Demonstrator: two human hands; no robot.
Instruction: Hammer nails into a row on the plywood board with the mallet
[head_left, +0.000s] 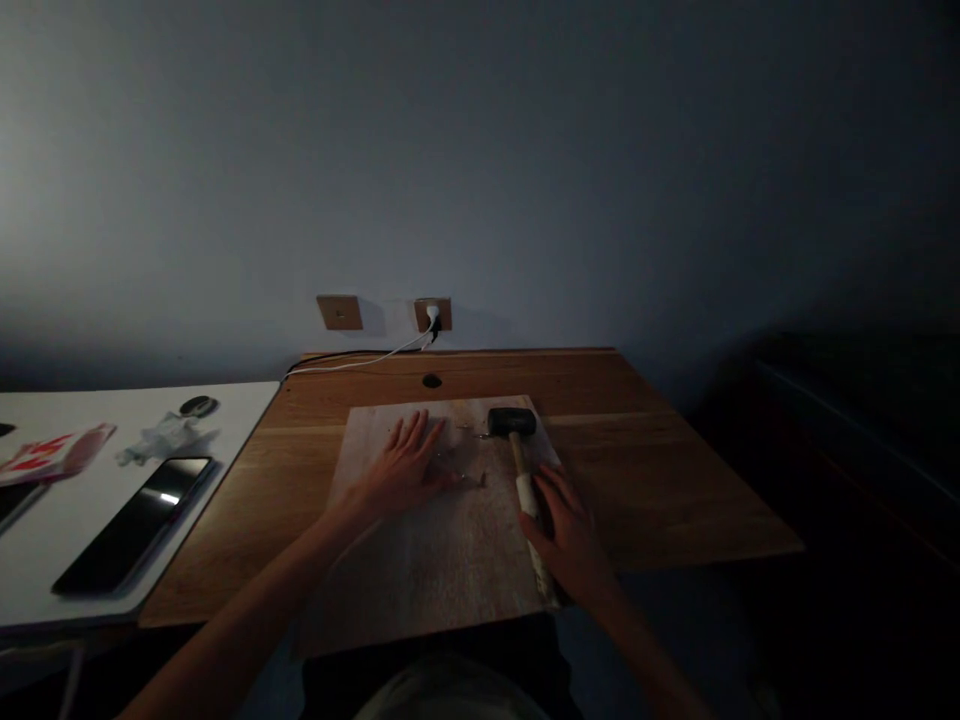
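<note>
A pale wooden board [442,560] lies on the brown wooden table. My left hand [401,470] is pressed flat on the board with its fingers spread. Just right of its thumb is a small thin shiny piece [472,481], too dim to name. Another small shiny piece [480,435] lies beside the head of a rubber mallet [521,460]. The mallet has a black head and a light handle, and rests along the board's right side. My right hand [562,520] is curled round its handle, thumb on the left and fingers on the right.
On the left, a white table [45,560] holds a phone [135,525], crumpled clear plastic [166,437], a red and white packet [56,455] and a round dark object [198,406]. Cables [360,364] run along the wooden table's back edge to a wall socket [433,314].
</note>
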